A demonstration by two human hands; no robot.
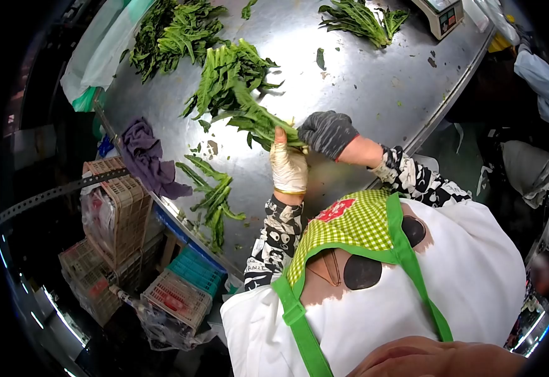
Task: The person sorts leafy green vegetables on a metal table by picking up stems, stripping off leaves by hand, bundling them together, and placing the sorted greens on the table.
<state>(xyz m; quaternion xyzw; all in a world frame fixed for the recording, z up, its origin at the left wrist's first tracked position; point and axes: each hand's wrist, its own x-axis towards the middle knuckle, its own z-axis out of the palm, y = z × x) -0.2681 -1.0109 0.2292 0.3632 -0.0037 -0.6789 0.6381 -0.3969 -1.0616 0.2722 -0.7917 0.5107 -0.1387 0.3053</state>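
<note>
My left hand (288,166), in a pale glove with the thumb showing, is wrapped around the stem end of a bunch of leafy greens (258,120). The leaves point away to the upper left. At the cut ends, my right hand (329,134) in a dark grey knitted glove is closed in a fist; what its fingers grip is hidden. Just beyond the held bunch lies a pile of similar greens (229,74). A few loose leafy stalks (213,200) rest on the metal table (362,94) left of my left forearm.
More greens (177,31) are heaped at the far left, and another bunch (365,22) lies near a scale (441,16) at the back right. A purple cloth (150,158) drapes over the table's left edge. Plastic crates (116,210) stand below it.
</note>
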